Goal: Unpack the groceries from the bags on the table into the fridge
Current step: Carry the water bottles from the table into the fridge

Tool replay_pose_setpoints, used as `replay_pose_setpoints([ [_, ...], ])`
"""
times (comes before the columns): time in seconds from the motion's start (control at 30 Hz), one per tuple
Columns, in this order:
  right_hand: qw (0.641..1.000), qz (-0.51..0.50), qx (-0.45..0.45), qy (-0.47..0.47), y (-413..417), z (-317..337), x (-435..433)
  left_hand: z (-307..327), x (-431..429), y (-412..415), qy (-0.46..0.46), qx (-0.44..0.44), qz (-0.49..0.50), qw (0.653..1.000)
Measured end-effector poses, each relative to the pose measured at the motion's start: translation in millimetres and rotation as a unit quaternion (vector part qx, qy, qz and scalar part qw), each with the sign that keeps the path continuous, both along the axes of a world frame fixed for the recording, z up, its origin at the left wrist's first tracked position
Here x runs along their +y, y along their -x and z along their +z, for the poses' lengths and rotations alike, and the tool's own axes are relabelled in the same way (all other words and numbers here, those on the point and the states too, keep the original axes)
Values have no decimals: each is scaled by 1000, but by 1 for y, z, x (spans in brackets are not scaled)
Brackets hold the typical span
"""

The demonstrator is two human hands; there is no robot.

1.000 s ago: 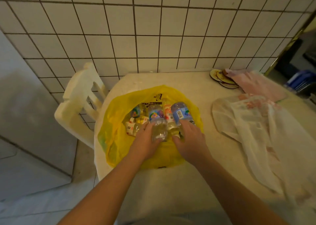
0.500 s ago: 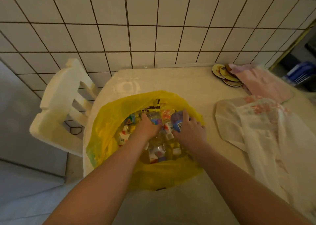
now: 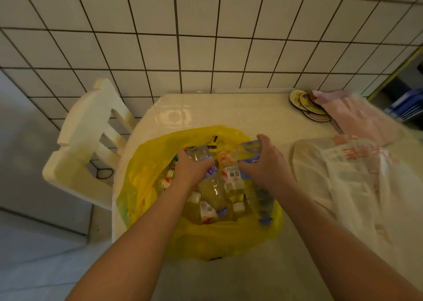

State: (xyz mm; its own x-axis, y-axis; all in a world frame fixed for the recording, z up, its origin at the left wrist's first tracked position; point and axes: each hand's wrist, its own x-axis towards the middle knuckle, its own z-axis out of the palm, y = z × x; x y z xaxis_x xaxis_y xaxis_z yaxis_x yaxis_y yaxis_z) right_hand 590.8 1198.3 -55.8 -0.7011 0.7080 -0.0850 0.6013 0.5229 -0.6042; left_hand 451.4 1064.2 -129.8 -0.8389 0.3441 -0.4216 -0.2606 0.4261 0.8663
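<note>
A yellow plastic bag (image 3: 146, 170) lies open on the pale table (image 3: 229, 110), holding several small drink bottles with coloured labels. Both my hands are inside it. My left hand (image 3: 191, 168) grips a clear bottle (image 3: 199, 153) with a purple label. My right hand (image 3: 266, 163) grips a bottle with a blue label (image 3: 251, 146) at the bag's right side. More bottles (image 3: 212, 193) lie between and below my hands, caps towards me.
An empty white plastic bag (image 3: 343, 174) lies crumpled to the right. A pink cloth (image 3: 352, 115) and round coasters (image 3: 304, 103) sit at the table's back right corner. A white chair (image 3: 87, 145) stands left of the table, against the tiled wall.
Both hands have reached deeper into the yellow bag and closed around a bottle each. The camera has moved closer and now looks more steeply down.
</note>
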Motion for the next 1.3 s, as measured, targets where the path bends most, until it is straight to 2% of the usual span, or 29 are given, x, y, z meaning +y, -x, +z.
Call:
replay_pose_setpoints([
  [0.2,990,-31,129,39,-16,32,-3,30,-37,-2,-157,-18,99,983],
  [0.3,977,-76,178,93,-24,36,-4,39,-63,-7,-226,-97,164,955],
  [0.43,964,-100,193,154,-35,39,-10,38,-100,-19,-244,-130,242,930],
  [0.57,935,-126,223,245,-49,37,-19,37,-128,-41,-262,-142,273,915],
  [0.73,894,-155,204,367,-72,25,-30,38,-152,-82,-287,-167,356,873],
  [0.8,878,-132,208,411,-81,18,-37,42,-160,-102,-291,-171,359,870],
  [0.9,828,-108,207,510,-95,13,-53,44,-174,-131,-300,-178,351,869],
  [1.0,771,-97,185,602,-111,6,-73,42,-187,-160,-334,-206,357,847],
  [1.07,746,-83,166,639,-123,2,-87,40,-197,-182,-353,-221,374,829],
  [1.17,725,-51,132,675,-141,-2,-107,35,-214,-216,-361,-239,396,810],
  [1.3,716,11,65,695,-158,-8,-140,31,-241,-259,-371,-254,401,798],
])
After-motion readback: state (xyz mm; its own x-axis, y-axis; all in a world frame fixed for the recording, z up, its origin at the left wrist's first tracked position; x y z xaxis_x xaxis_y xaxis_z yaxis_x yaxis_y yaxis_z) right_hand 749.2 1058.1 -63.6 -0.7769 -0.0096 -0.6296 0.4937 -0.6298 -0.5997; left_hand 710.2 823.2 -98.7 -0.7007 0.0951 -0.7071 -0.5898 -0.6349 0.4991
